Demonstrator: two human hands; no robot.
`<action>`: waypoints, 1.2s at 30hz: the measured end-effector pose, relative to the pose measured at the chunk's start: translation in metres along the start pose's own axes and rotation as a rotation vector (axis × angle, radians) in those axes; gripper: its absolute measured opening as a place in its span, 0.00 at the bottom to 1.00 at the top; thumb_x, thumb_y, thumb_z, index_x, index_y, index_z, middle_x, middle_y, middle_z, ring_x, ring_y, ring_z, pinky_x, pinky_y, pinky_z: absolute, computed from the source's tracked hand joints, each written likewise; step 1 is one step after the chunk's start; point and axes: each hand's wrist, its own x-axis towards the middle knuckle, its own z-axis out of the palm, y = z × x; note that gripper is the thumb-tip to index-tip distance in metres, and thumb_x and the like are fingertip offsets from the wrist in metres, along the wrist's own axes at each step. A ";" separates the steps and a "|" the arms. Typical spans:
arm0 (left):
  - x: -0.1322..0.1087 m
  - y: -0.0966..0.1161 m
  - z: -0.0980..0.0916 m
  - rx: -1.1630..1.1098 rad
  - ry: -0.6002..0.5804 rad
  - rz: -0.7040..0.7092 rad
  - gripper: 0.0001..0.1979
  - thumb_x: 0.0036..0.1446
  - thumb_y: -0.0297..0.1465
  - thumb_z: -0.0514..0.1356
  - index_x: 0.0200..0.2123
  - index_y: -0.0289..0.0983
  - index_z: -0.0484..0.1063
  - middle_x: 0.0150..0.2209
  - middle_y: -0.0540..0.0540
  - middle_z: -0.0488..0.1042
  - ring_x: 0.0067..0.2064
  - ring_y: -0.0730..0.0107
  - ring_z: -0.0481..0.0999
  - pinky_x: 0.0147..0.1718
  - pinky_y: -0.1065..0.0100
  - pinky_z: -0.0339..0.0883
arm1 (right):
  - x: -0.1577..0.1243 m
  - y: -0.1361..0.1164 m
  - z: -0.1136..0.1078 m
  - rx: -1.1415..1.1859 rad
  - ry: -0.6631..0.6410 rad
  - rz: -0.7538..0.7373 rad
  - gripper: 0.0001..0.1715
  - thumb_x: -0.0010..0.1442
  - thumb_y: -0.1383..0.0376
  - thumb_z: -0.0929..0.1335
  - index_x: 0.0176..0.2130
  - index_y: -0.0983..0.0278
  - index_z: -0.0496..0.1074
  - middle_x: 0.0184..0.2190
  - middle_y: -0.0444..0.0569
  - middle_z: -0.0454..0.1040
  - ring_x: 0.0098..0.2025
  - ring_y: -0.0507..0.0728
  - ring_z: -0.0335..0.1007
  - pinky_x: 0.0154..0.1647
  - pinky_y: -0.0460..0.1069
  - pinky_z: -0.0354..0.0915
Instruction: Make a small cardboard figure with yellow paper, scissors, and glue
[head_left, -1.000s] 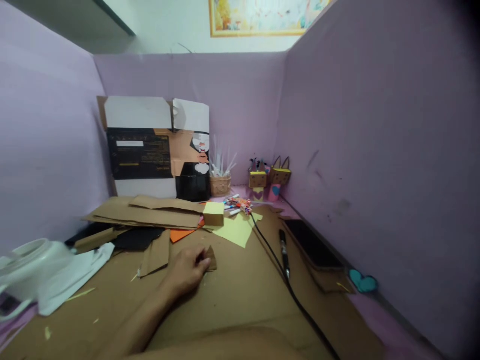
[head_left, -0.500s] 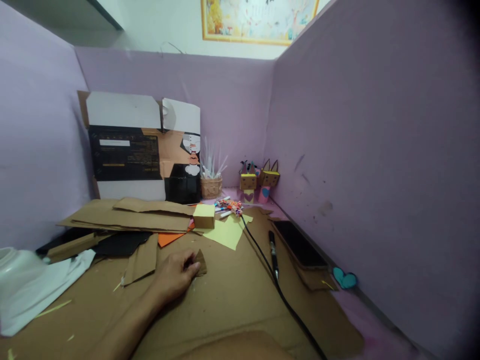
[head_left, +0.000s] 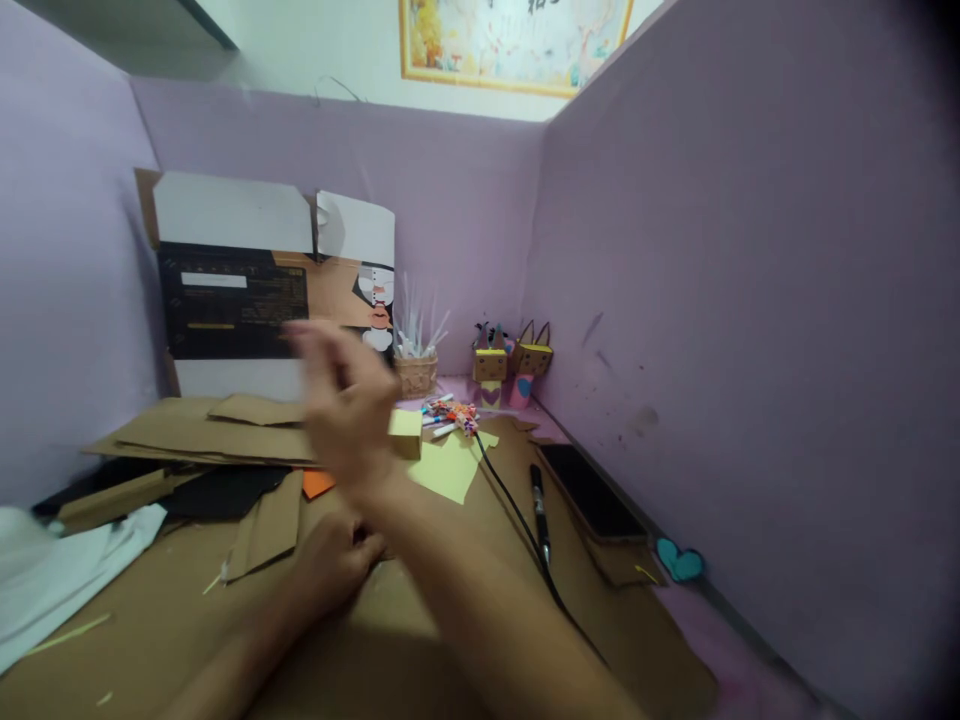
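My left hand [head_left: 334, 560] rests low over the brown cardboard sheet [head_left: 420, 640] that covers the table, its fingers closed. The small cardboard piece they held a moment ago is now hidden behind my right forearm. Raised above it, my right hand [head_left: 349, 405] crosses in front of the cardboard strips and the printed box. Motion smears its fingers; they look curled, but whether they hold anything cannot be made out. Just right of that hand stands a small box with a yellow top [head_left: 406, 433], partly covered by it.
A flattened printed box [head_left: 232, 215] leans on the back wall. Cardboard strips [head_left: 217, 440] lie at left, beside a white cloth [head_left: 112, 550]. Towards the right are yellow paper [head_left: 450, 470], a pen [head_left: 539, 510], a black cable [head_left: 504, 488], a phone [head_left: 592, 490] and cardboard figures [head_left: 491, 365].
My right hand and forearm have swung up into view from the bottom edge, crossing over my left hand. The left hand stays low on the cardboard. The view has shifted slightly.
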 end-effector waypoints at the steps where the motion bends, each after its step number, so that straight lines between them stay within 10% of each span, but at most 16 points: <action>1: 0.002 -0.001 0.000 0.008 -0.008 0.013 0.06 0.42 0.33 0.55 0.18 0.39 0.67 0.19 0.53 0.63 0.25 0.69 0.60 0.23 0.73 0.55 | 0.003 0.020 -0.004 -0.053 0.023 0.092 0.26 0.67 0.67 0.46 0.55 0.67 0.60 0.52 0.52 0.67 0.52 0.51 0.63 0.49 0.46 0.61; 8: 0.019 -0.011 -0.006 -0.149 -0.299 -0.108 0.06 0.41 0.33 0.53 0.19 0.38 0.57 0.12 0.56 0.57 0.15 0.75 0.56 0.16 0.72 0.49 | -0.013 0.162 -0.025 -0.426 -0.513 0.257 0.15 0.50 0.74 0.65 0.37 0.64 0.76 0.35 0.51 0.78 0.38 0.57 0.72 0.38 0.46 0.61; 17: 0.007 -0.019 -0.006 -0.243 -0.251 0.047 0.05 0.37 0.31 0.56 0.19 0.35 0.63 0.20 0.53 0.64 0.25 0.74 0.61 0.25 0.72 0.53 | -0.041 0.168 0.029 -0.475 -0.737 0.174 0.06 0.46 0.70 0.68 0.28 0.65 0.75 0.38 0.59 0.75 0.50 0.65 0.60 0.50 0.56 0.49; 22: 0.008 -0.022 -0.005 -0.331 -0.227 0.047 0.04 0.36 0.29 0.57 0.17 0.35 0.64 0.18 0.54 0.64 0.24 0.74 0.62 0.24 0.72 0.53 | -0.038 0.183 0.028 -0.281 -0.567 0.269 0.04 0.47 0.69 0.67 0.26 0.65 0.74 0.31 0.54 0.76 0.42 0.61 0.66 0.44 0.52 0.54; 28: 0.009 -0.019 -0.004 -0.430 -0.213 0.034 0.05 0.34 0.28 0.57 0.15 0.35 0.62 0.16 0.54 0.63 0.21 0.77 0.60 0.21 0.73 0.52 | -0.011 0.192 0.013 0.193 -0.049 0.496 0.14 0.51 0.58 0.64 0.35 0.64 0.71 0.31 0.48 0.75 0.34 0.56 0.67 0.34 0.48 0.60; 36: 0.007 -0.008 -0.015 -0.547 -0.098 -0.086 0.12 0.37 0.38 0.57 0.19 0.38 0.57 0.10 0.58 0.56 0.12 0.81 0.54 0.12 0.75 0.44 | -0.047 0.125 0.002 0.874 0.360 0.736 0.18 0.47 0.52 0.68 0.34 0.62 0.70 0.25 0.44 0.73 0.25 0.52 0.68 0.27 0.47 0.64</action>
